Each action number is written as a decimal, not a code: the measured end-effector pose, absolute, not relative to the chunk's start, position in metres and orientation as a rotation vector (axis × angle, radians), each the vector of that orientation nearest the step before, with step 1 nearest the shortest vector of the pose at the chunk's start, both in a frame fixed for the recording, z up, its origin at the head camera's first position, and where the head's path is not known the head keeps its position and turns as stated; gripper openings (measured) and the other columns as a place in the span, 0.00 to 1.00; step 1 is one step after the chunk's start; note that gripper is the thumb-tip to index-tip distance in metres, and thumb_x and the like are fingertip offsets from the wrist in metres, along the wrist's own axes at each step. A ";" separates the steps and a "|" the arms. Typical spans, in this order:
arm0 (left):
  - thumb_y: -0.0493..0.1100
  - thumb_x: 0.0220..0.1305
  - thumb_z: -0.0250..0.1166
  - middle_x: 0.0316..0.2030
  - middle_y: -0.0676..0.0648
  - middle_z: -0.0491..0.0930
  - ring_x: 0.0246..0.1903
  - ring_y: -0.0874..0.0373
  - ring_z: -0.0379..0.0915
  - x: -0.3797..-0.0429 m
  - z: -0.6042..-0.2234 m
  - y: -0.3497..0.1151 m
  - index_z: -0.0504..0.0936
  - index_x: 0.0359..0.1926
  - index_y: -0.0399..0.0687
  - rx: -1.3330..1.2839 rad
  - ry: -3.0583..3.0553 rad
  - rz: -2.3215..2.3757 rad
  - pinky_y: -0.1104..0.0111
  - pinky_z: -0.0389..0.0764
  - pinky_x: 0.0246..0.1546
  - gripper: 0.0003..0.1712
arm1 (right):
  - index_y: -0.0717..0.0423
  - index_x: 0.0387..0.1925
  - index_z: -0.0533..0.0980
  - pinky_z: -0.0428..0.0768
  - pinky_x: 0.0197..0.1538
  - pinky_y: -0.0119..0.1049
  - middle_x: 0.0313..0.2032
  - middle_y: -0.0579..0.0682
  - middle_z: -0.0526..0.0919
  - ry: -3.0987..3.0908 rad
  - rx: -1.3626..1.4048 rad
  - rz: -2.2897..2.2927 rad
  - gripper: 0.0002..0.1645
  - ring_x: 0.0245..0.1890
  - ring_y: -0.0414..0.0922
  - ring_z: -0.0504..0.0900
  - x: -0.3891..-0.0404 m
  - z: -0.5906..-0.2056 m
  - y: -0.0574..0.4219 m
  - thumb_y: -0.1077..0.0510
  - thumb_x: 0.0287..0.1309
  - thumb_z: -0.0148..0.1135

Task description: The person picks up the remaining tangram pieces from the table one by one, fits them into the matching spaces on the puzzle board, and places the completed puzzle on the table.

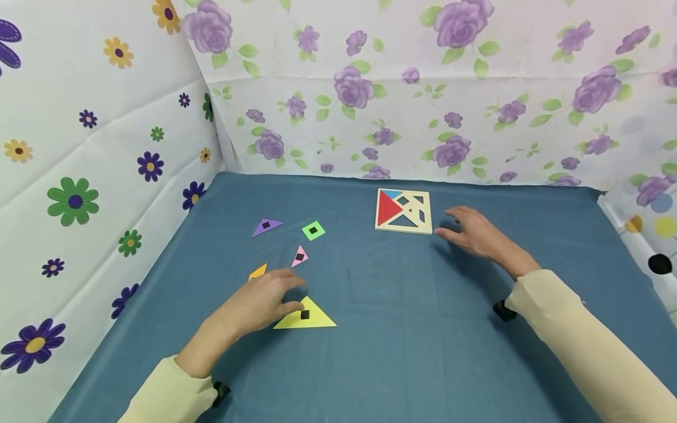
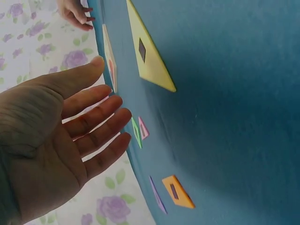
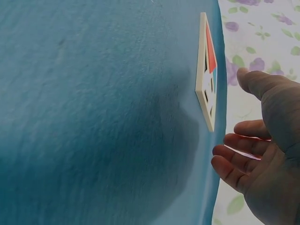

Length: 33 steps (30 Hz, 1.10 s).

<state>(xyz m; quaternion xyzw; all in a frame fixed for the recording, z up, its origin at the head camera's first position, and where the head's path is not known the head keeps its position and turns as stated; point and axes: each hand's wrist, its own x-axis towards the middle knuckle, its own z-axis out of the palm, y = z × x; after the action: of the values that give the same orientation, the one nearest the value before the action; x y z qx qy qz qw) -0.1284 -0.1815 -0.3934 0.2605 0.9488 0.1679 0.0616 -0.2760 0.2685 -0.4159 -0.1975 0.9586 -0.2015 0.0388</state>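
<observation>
**Nothing grabbed yet, 5 pcs lying out**

L hand [image 1: 264, 298] has loose, uncurled fingers, holds nothing, hovers by the yellow triangle [image 1: 316, 318] near left. R hand [image 1: 472, 233] is relaxed & empty too, just right of the wooden board [image 1: 404, 230] on the far side, w/ red pc [image 1: 388, 207] and blue pc [image 1: 391, 194] in it. Purple pc [image 1: 260, 230], green pc [image 1: 319, 230], pink pc [image 1: 300, 250] & half-hidden orange pc [image 1: 258, 272] sit left. IMO it's the picking step; next move prob calls for pinching the yellow one's thin edge.

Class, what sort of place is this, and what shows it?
Probably a screened-off tabletop puzzle area: a blue cloth spread flat, white flower-printed sheeting behind it, and a square cream puzzle frame lying on the cloth.
</observation>
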 end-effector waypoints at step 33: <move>0.45 0.55 0.82 0.57 0.43 0.77 0.58 0.47 0.73 -0.120 -0.413 -0.170 0.82 0.61 0.36 0.863 2.821 0.424 0.55 0.78 0.56 0.35 | 0.75 0.73 0.61 0.62 0.69 0.65 0.70 0.75 0.64 2.872 -0.545 -0.595 0.38 0.71 0.70 0.62 -0.335 -0.420 0.243 0.50 0.77 0.56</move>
<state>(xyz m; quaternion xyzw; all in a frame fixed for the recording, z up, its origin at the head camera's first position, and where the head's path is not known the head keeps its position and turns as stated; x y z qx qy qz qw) -0.1196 -0.1702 -0.4133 0.2886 0.9435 0.1417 0.0807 -0.3349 0.2434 -0.4196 -0.1822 0.9597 -0.1987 0.0790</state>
